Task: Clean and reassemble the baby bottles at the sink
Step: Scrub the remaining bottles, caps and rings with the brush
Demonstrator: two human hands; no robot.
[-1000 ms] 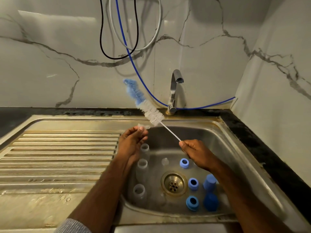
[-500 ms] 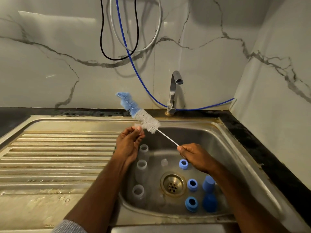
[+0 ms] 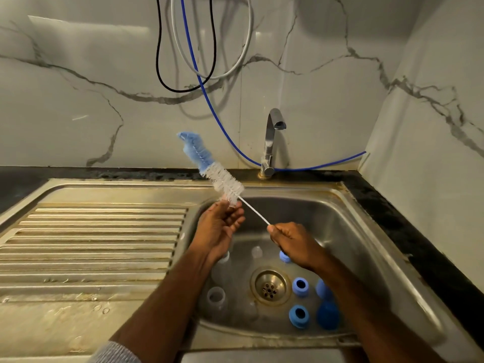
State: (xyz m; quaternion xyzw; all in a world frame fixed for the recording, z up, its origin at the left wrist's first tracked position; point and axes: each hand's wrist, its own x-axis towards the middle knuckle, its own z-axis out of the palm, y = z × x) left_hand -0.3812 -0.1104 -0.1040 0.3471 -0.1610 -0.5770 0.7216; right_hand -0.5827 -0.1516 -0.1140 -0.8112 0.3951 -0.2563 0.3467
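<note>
Here my right hand (image 3: 293, 243) is curled tight around the thin wire handle of the bottle brush (image 3: 212, 169), pinching it near its lower end above the sink (image 3: 366, 231). My left hand (image 3: 220, 226) is raised beside it, fingers loosely bent and partly apart, fingertips touching the lowest white bristles; I cannot tell whether they pinch a small clear piece there, since the bristles blur it. The brush runs on a slant, its long axis going from my right hand up and to the left, with the blue bristled tip pointing toward the marbled wall and the white bristles below it, over the sink's back-left corner. Down in the basin, clear bottles (image 3: 216, 297) stand on the left under my left wrist, blue collar rings (image 3: 300, 286) lie to the right of the drain (image 3: 271, 286), and a blue cap (image 3: 327, 315) sits at the front right. The tap (image 3: 272, 142) stands behind, well apart from the brush.
</note>
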